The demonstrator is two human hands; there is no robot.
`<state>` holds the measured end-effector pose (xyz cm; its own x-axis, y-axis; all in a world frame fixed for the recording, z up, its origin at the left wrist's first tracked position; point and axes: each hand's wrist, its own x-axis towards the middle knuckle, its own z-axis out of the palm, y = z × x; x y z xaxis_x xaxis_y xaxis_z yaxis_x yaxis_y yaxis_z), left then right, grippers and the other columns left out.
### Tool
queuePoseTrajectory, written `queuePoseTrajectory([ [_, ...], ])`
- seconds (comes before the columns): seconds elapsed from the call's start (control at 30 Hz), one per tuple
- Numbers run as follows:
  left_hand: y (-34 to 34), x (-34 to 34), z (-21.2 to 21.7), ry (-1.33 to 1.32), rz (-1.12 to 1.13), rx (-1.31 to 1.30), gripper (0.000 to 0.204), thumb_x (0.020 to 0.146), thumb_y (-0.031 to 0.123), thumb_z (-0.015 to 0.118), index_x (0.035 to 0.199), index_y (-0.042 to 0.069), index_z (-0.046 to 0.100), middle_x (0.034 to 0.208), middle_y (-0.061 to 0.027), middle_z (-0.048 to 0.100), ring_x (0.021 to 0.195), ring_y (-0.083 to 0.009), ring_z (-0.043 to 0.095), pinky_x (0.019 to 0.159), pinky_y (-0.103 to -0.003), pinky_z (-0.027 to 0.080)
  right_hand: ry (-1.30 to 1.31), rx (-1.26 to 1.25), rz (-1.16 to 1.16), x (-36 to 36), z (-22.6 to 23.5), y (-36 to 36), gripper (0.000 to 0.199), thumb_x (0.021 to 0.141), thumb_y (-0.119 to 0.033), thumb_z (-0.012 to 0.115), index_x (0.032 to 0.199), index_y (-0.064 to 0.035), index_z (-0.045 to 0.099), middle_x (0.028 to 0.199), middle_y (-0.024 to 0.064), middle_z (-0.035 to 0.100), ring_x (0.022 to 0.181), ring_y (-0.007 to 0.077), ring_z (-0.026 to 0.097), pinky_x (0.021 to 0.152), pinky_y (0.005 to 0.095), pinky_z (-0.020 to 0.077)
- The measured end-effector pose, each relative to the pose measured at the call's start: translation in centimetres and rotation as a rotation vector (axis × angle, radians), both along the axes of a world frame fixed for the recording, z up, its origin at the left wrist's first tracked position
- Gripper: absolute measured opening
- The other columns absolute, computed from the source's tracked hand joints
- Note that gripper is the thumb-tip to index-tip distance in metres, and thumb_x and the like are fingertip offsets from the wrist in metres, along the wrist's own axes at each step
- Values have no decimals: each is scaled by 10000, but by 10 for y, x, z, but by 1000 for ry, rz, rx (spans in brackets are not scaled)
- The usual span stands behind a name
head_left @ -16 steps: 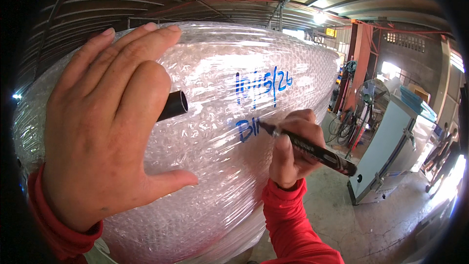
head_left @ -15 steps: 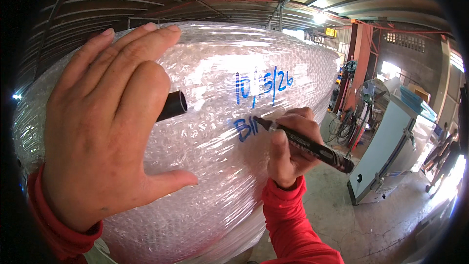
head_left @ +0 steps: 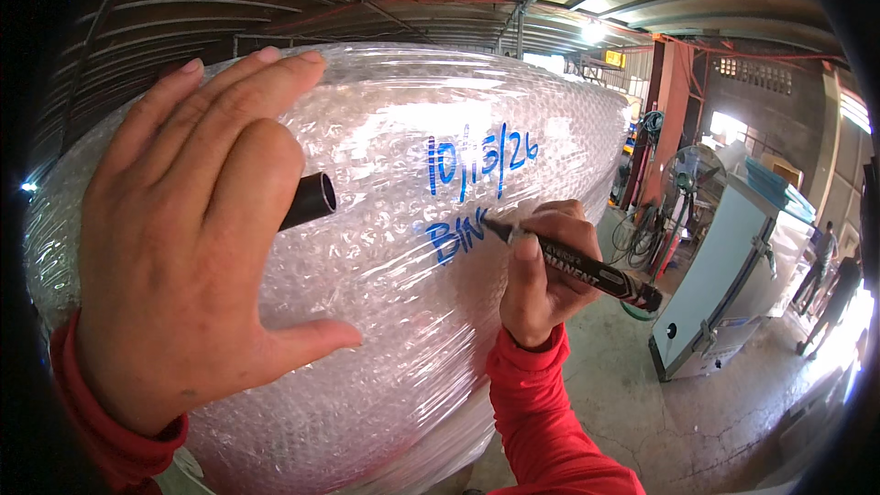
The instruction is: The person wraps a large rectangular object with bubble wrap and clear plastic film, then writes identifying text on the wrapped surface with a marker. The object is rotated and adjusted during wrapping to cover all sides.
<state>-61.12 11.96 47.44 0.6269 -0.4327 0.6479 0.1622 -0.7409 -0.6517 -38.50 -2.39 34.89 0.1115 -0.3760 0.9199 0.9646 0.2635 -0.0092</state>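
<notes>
A large bulky item wrapped in clear bubble wrap (head_left: pixel 385 312) and shiny film fills the middle. My left hand (head_left: pixel 188 266) is spread against its left side, fingers up and thumb out. Tucked under the index finger is a black marker cap (head_left: pixel 312 200), its hollow end facing right. My right hand (head_left: pixel 550 266) pinches a black permanent marker (head_left: pixel 600 275), whose tip touches the wrap. Blue handwriting (head_left: pixel 481 160) runs in a line above, and a shorter line of blue letters (head_left: pixel 454 238) ends at the tip. What the wrap covers is hidden.
Right of the wrapped item, a white boxy cabinet (head_left: pixel 710 266) stands tilted in view on the concrete floor (head_left: pixel 614 394). Behind it are a stand fan (head_left: pixel 694 170), hanging cables (head_left: pixel 651 124) and a reddish post (head_left: pixel 672 110). Two people (head_left: pixel 816 266) are at the far right.
The marker tip has added strokes to the lower line of blue letters, moving slightly right along the wrap. My left hand keeps its place on the wrap. The view has shifted a little.
</notes>
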Motion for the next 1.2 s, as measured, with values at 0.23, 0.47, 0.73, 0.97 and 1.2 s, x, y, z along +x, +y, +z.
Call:
queuePoseTrajectory([
  [0.23,0,0,-1,-8,16,11,813,554,637,880,965,45,503,1438,-275,501,1367,-430,482,1157,-579,308,-57,64,-2,2,0,1,202,858,-136,698,899,33,596,774,113,587,763,202,539,716,316,422],
  [0.47,-1,0,0,7,14,14,836,540,625,894,990,44,495,1444,-287,488,1370,-444,472,1155,-581,309,20,21,-73,2,1,-3,136,880,-81,661,901,32,589,790,108,586,750,176,521,693,304,414],
  [0.73,0,-2,0,18,33,26,851,527,587,914,1021,43,484,1449,-287,484,1376,-445,466,1157,-584,306,100,89,32,2,-1,0,164,879,-127,653,848,7,563,764,98,568,719,182,494,699,319,401],
  [0.97,0,-5,-1,25,5,-8,830,509,562,926,1000,49,496,1453,-271,490,1370,-446,470,1157,-589,304,-23,374,176,2,-5,-5,277,869,-244,680,855,-15,524,694,78,501,694,208,491,658,343,392],
  [1.2,-3,-8,0,5,-12,-19,737,596,614,883,935,78,508,1461,-241,497,1377,-405,474,1168,-600,284,-58,343,118,-9,-25,-11,358,883,-335,713,860,-33,523,699,77,518,685,213,495,650,345,389],
])
